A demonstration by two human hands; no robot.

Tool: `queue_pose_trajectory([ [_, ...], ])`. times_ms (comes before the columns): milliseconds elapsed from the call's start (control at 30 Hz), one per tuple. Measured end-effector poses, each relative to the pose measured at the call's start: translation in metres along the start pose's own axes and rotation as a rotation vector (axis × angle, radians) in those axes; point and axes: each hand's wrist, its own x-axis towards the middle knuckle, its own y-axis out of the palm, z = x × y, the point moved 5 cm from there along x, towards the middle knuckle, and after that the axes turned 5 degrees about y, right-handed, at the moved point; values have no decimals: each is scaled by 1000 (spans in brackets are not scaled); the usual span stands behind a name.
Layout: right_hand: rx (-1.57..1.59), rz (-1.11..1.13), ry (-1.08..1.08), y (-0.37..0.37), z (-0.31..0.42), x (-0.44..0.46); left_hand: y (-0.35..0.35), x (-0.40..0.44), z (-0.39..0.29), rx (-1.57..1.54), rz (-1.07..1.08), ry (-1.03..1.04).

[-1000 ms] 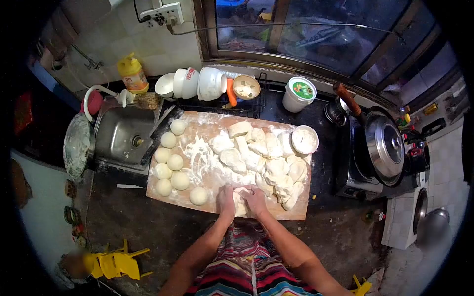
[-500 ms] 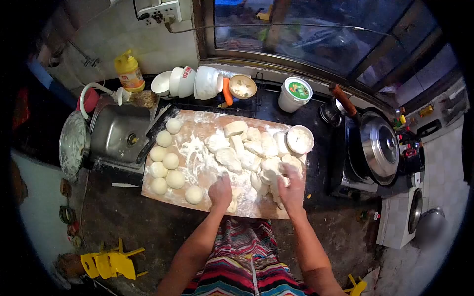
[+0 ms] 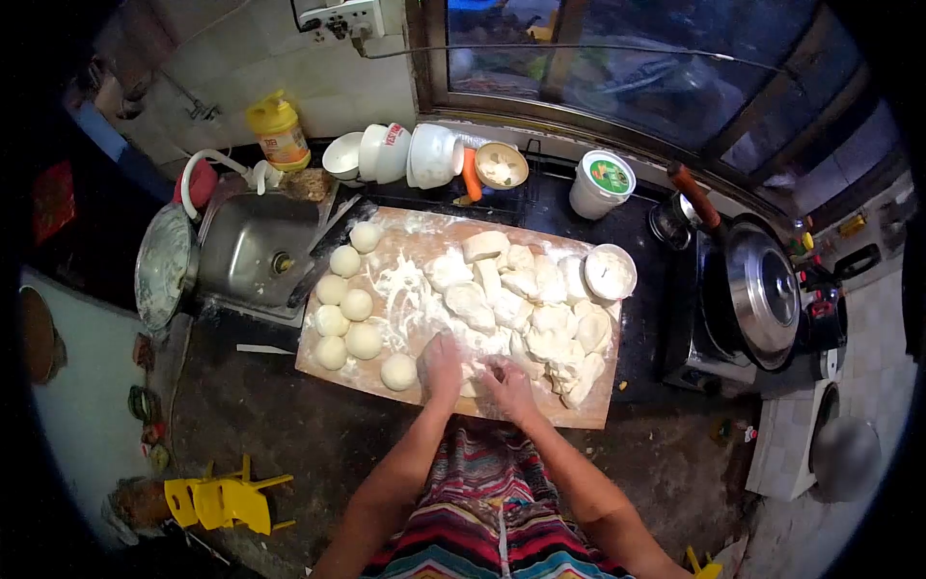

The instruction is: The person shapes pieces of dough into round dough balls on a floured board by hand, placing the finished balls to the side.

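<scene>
A floured wooden board [image 3: 388, 328] carries pale dough. Near its front edge a small piece of dough [image 3: 472, 383] lies between my two hands. My left hand [image 3: 442, 371] curls against its left side, fingertips partly hidden. From the right, my right hand [image 3: 509, 390] has its fingers bent and closed on the same dough. Smooth round dough balls [image 3: 364, 340] line the board's left side, one of them [image 3: 398, 372] just left of my left hand. Cut dough chunks [image 3: 470, 305] and a larger soft mass of dough [image 3: 564, 352] cover the middle and right. A small bowl of flour [image 3: 610, 271] sits at the board's right corner.
Left of the board are a sink [image 3: 256, 251] and a knife [image 3: 323, 256]. Behind it stand stacked white bowls [image 3: 434, 154], a small bowl [image 3: 502, 165] and a white tub [image 3: 602, 185]. A lidded pan [image 3: 759, 289] is on the stove at right.
My right hand has moved left and inward from the large dough mass to the small piece beside my left hand. The whole view has shifted slightly.
</scene>
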Motion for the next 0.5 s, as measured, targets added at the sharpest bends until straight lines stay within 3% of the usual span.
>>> queue_pose_trajectory([
  [67, 51, -4, 114, 3, 0, -5, -3, -19, -22, 276, -180, 245],
  [100, 33, -52, 128, -1, 4, -9, 2, -21, -16, 276, -71, 243],
  [200, 60, -295, 84, -32, 5, -9, 5, -28, -16, 428, -102, 464],
  [333, -65, -424, 49, -101, 9, 4, 9, -23, -17, 490, -165, 557],
  [433, -530, -383, 44, -129, 1, 27, 14, -20, -15, 522, -188, 555],
  [500, -429, -305, 10, -128, -16, 45, 15, -20, -10, 556, -206, 576],
])
